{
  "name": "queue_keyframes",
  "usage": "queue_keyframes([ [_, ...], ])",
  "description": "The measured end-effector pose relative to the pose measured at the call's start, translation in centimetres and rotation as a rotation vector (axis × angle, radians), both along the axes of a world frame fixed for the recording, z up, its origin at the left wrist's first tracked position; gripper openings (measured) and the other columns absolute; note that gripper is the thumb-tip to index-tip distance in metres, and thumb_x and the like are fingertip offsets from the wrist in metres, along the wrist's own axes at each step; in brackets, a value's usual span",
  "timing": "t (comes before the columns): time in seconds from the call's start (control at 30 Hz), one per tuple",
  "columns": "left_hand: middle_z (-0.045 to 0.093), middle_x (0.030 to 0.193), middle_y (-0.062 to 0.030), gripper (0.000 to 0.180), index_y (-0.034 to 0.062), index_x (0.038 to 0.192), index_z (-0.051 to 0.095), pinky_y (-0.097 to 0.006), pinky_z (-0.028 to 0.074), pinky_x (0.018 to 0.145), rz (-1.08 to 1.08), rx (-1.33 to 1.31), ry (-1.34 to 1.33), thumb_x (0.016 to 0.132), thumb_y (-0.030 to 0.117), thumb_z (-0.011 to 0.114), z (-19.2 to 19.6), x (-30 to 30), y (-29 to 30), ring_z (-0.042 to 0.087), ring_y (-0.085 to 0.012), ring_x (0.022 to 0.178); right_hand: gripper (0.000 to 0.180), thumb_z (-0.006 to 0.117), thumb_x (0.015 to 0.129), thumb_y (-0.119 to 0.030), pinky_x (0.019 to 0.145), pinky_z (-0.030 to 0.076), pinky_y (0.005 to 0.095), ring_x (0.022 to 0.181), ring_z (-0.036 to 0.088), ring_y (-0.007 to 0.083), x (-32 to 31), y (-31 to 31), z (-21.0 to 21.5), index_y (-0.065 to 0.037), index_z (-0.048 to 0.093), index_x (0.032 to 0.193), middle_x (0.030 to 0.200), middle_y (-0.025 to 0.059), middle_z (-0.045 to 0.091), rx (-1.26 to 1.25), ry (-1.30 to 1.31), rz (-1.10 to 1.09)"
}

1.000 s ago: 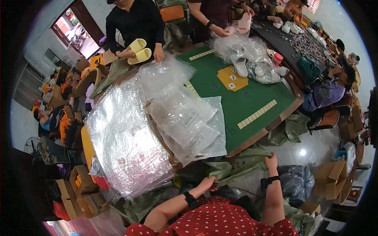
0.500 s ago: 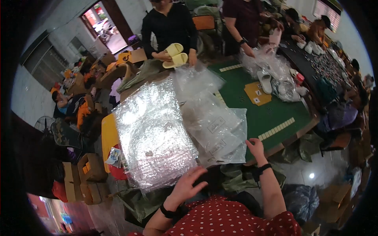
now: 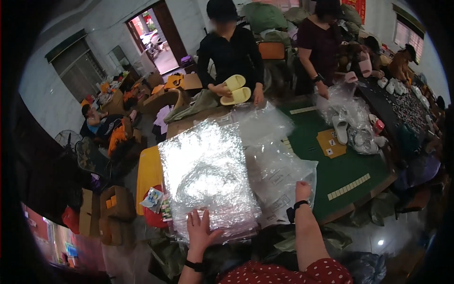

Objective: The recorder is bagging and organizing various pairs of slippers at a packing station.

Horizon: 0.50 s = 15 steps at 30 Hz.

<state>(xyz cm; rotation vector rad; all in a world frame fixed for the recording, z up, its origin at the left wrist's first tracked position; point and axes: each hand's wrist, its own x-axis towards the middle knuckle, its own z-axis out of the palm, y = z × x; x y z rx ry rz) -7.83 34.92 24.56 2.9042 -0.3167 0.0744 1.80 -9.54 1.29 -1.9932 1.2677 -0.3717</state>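
Observation:
A stack of shiny silver bubble-wrap sheets (image 3: 205,163) lies in front of me on the table. My left hand (image 3: 201,231) rests on its near edge, fingers spread. To the right of the stack lie clear plastic bags (image 3: 272,175) with printed marks, overlapping one another. Over their right side is my right hand (image 3: 303,190), with its fingers curled closed; what it grips, if anything, is hidden. Across the table a person in black (image 3: 230,52) holds a pair of yellow slippers (image 3: 235,91) above a loose clear bag (image 3: 265,122).
Green-topped table (image 3: 307,142) bears rows of pale tiles (image 3: 349,187), an orange card (image 3: 331,144), a white slipper (image 3: 340,128) and bagged shoes (image 3: 364,139). A second person (image 3: 319,47) stands at the far right. Cardboard boxes (image 3: 117,203) sit on the floor at left.
My left hand has moved left and forward onto the silver sheets. My right hand has gone from partly open to closed over the bags. The view has shifted and tilted up.

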Motion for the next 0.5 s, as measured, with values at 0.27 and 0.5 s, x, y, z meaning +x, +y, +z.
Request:
queue_keyframes([
  [0.27, 0.034, 0.143, -0.0344, 0.091, 0.0114, 0.143, 0.041, -0.056, 0.024, 0.110, -0.003, 0.052, 0.010, 0.071, 0.056, 0.074, -0.5, 0.2, 0.4, 0.026, -0.0537, 0.134, 0.018, 0.061, 0.083, -0.022, 0.046, 0.042, 0.0345, 0.066, 0.063, 0.0215, -8.6, 2.5, 2.2, -0.004, 0.060, 0.079, 0.069, 0.0053, 0.059, 0.742, -0.461, -0.144],
  [0.5, 0.032, 0.144, -0.0337, 0.096, 0.0130, 0.145, 0.038, -0.060, 0.026, 0.107, -0.006, 0.063, 0.002, 0.069, 0.060, 0.073, -0.9, 0.6, 0.2, 0.026, -0.0567, 0.132, 0.018, 0.060, 0.084, -0.024, 0.038, 0.036, 0.0250, 0.060, 0.060, 0.0190, -15.0, 2.0, 0.9, -0.008, 0.057, 0.078, 0.070, 0.0073, 0.060, 1.238, -0.267, -0.127],
])
